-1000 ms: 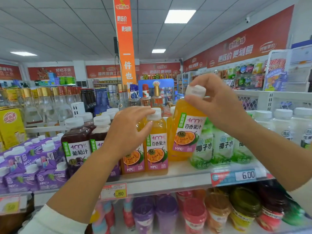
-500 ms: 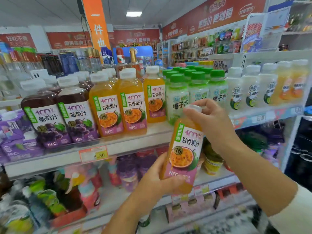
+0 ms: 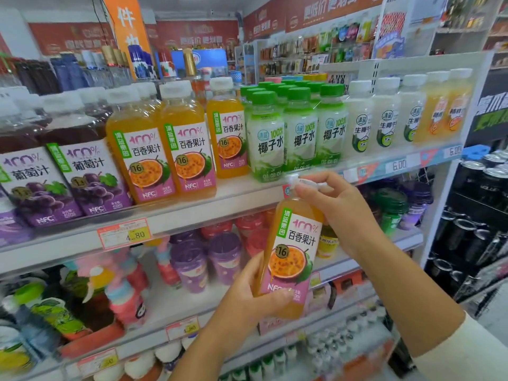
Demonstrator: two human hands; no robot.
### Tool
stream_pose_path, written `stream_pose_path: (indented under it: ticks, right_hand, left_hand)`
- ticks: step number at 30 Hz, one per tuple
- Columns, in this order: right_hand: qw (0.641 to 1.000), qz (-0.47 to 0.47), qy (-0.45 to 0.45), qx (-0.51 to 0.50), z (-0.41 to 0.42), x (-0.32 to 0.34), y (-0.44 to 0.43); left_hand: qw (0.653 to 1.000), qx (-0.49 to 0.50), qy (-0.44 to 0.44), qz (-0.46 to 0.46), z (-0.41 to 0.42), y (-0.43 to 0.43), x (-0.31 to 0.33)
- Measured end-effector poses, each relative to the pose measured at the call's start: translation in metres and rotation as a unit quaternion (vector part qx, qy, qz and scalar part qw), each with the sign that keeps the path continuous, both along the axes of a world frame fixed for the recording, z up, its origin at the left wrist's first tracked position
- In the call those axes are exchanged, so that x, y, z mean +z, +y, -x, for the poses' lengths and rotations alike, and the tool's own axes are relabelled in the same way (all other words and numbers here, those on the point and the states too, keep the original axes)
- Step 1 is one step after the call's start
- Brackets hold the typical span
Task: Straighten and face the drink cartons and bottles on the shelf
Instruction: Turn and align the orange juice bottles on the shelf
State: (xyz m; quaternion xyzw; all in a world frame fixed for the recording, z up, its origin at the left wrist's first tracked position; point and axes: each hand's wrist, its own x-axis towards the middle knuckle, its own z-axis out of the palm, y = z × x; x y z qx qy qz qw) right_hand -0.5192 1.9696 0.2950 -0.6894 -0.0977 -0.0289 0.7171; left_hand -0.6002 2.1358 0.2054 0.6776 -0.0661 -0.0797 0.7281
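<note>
While the passion-fruit bottle (image 3: 291,251) hung in the air in front of the shelf (image 3: 192,214), below the board that carried its own kind and touching none of them, both hands were closed on it. The left grip (image 3: 255,301) wrapped the lower body, fingers lying across the foot of the label. The right grip (image 3: 335,204) pinched down over the white cap (image 3: 299,182).

The bottle was filled with orange juice up to the shoulder, so it was probably fairly heavy for its size, with the weight sitting low. The walls looked like clear plastic, likely stiff enough to take a firm squeeze yet with some give. The glossy label sleeve would be the slippery part.

The low hold seemed the right one to bear the load. The cap suited steering and turning only; carried by the cap alone, the bottle could swing.

On the board above, two matching bottles (image 3: 165,155) stood at the front edge with labels forward, and a third (image 3: 229,141) looked set back just beside the coconut-water bottles (image 3: 268,138). The held bottle's label faced outward and stood nearly upright, so it needed little turning. Set down base first, it should slide easily on the smooth board.
</note>
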Motion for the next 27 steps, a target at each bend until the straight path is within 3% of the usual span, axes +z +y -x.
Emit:
stream_pose_path:
  ticks: [4,9,12,15,17,19,21,24,27]
  right_hand:
    - [0.998,-0.037,0.05,-0.004,0.0,-0.006,-0.001]
    - [0.99,-0.135,0.047,-0.016,0.002,-0.017,-0.001]
    - [0.981,-0.185,0.047,0.039,0.005,-0.022,-0.001]
    - [0.985,-0.149,0.031,0.078,0.008,-0.027,-0.001]
    - [0.997,-0.066,0.003,0.044,0.01,-0.028,-0.005]
    - [0.999,-0.041,-0.006,0.005,0.012,-0.03,-0.007]
    - [0.997,-0.067,0.0,-0.028,0.013,-0.033,-0.006]
    - [0.992,-0.121,0.017,-0.042,0.013,-0.038,-0.006]
    - [0.981,-0.192,0.026,-0.017,0.013,-0.042,-0.011]
  left_hand:
    - [1.0,-0.016,0.014,0.023,0.001,-0.002,-0.004]
    - [0.978,-0.088,0.083,0.17,0.004,0.002,-0.017]
    - [0.967,-0.118,0.114,0.195,0.005,0.001,-0.025]
    - [0.984,-0.039,0.092,0.146,0.005,-0.002,-0.025]
    - [0.998,0.037,0.05,0.033,0.005,-0.003,-0.024]
    - [0.986,0.125,-0.007,-0.112,0.007,-0.004,-0.021]
    - [0.967,0.158,-0.066,-0.188,0.009,-0.007,-0.021]
    - [0.965,0.145,-0.09,-0.198,0.012,-0.007,-0.019]
    - [0.989,0.09,-0.046,-0.11,0.011,0.003,-0.014]
